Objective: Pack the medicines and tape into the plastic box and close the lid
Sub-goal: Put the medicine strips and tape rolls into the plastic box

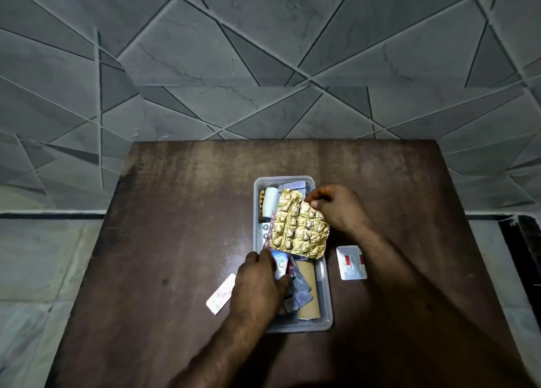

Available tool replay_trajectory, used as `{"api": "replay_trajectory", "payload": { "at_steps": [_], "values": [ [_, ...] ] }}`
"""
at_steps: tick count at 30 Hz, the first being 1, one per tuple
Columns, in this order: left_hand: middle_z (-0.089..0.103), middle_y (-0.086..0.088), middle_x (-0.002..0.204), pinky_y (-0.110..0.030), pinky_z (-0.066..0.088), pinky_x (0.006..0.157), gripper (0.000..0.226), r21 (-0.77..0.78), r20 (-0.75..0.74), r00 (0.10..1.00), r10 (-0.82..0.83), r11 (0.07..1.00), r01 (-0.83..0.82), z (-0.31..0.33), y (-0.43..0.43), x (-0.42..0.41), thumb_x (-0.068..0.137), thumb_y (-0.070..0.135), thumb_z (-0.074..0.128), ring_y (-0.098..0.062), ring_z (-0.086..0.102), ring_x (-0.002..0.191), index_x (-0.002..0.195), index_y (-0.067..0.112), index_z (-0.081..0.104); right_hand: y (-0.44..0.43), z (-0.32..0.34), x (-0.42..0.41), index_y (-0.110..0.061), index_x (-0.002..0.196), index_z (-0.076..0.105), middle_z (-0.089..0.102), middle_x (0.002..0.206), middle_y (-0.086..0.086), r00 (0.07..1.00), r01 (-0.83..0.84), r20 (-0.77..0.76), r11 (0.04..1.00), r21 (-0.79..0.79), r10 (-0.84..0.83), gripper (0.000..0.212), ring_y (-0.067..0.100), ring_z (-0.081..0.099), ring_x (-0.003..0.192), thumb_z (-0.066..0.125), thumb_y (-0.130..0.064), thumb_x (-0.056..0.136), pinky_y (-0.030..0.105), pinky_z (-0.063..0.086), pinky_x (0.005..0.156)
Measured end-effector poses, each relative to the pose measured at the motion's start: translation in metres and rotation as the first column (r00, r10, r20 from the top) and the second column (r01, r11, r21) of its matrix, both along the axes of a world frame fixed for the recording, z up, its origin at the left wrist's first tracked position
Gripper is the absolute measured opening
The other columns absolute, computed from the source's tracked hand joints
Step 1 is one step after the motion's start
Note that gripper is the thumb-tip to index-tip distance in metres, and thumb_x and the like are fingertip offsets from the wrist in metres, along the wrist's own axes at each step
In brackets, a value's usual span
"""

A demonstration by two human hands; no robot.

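Right hand point(336, 209) pinched on the top corner of the gold blister sheet point(298, 226), sheet held tilted over the middle of the plastic box point(326, 294), lower edge hanging past the right wall. Left hand point(259, 282) closed around a small bundle of strips point(281, 266) at the box's near half, pressing them down beside the tan roll of tape point(306, 291). White bottle point(269, 201) already lodged at the far end. Still 2 strips out on the table point(175, 212): silver-and-red one point(350, 263) just right of the box, white one point(221, 294) just left. No lid seen anywhere. Likely trouble: gold sheet too wide, riding up on the rim and blocking the lid; crowded strips springing back up once released
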State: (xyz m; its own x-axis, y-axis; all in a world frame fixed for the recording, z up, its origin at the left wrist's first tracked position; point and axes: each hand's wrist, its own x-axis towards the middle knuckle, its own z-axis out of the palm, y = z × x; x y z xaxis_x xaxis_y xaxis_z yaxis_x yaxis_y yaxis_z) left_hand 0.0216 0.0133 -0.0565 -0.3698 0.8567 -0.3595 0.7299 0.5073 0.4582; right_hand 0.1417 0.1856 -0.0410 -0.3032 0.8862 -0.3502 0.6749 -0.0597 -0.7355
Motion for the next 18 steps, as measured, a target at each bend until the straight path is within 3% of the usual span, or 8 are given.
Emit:
{"api": "replay_trajectory", "payload": {
  "at_steps": [2, 5, 10, 15, 18],
  "values": [
    [0.059, -0.009, 0.115, -0.033, 0.046, 0.081, 0.051, -0.021, -0.047, 0.997, -0.065, 0.998, 0.064, -0.001, -0.001, 0.003, 0.087, 0.045, 0.062, -0.026, 0.058, 0.103, 0.125, 0.014, 0.049, 0.000, -0.005, -0.009, -0.016, 0.097, 0.075, 0.074, 0.098, 0.002, 0.995, -0.072, 0.069, 0.997, 0.035, 0.069, 0.017, 0.014, 0.067, 0.093, 0.065, -0.009, 0.085, 0.024, 0.050, 0.085],
    [0.063, -0.010, 0.116, -0.033, 0.047, 0.083, 0.045, -0.066, -0.060, 0.988, -0.144, 0.988, 0.140, -0.001, 0.002, 0.007, 0.087, 0.044, 0.060, -0.027, 0.060, 0.104, 0.119, 0.012, 0.053, -0.004, -0.013, -0.019, -0.016, 0.100, 0.075, 0.074, 0.105, 0.004, 0.972, -0.174, 0.175, 0.982, 0.075, 0.158, 0.019, 0.018, 0.067, 0.097, 0.064, -0.010, 0.086, 0.025, 0.048, 0.087],
    [0.067, -0.008, 0.114, -0.031, 0.048, 0.083, 0.035, -0.107, -0.036, 0.984, -0.174, 0.980, 0.169, -0.004, 0.003, 0.004, 0.090, 0.039, 0.058, -0.027, 0.063, 0.104, 0.115, 0.015, 0.057, -0.014, -0.025, -0.025, -0.017, 0.106, 0.073, 0.072, 0.111, 0.007, 0.936, -0.268, 0.290, 0.940, 0.210, 0.201, 0.026, 0.024, 0.065, 0.101, 0.064, -0.011, 0.083, 0.029, 0.048, 0.090],
    [0.068, -0.007, 0.109, -0.030, 0.050, 0.081, 0.027, -0.051, -0.035, 0.986, -0.164, 0.985, 0.162, -0.009, 0.005, 0.000, 0.090, 0.035, 0.058, -0.025, 0.066, 0.098, 0.111, 0.017, 0.058, -0.027, -0.037, -0.024, -0.017, 0.105, 0.072, 0.064, 0.109, 0.010, 0.901, -0.358, 0.358, 0.887, 0.291, 0.246, 0.028, 0.034, 0.061, 0.099, 0.060, -0.010, 0.081, 0.038, 0.050, 0.087],
    [0.069, -0.006, 0.108, -0.030, 0.050, 0.080, 0.029, -0.039, -0.027, 0.981, -0.193, 0.981, 0.192, -0.006, 0.007, -0.002, 0.089, 0.036, 0.057, -0.025, 0.066, 0.097, 0.111, 0.018, 0.061, -0.028, -0.037, -0.020, -0.016, 0.107, 0.071, 0.062, 0.113, 0.008, 0.902, -0.374, 0.329, 0.886, 0.275, 0.279, 0.026, 0.031, 0.058, 0.102, 0.060, -0.013, 0.083, 0.033, 0.044, 0.088]
  ]
}}
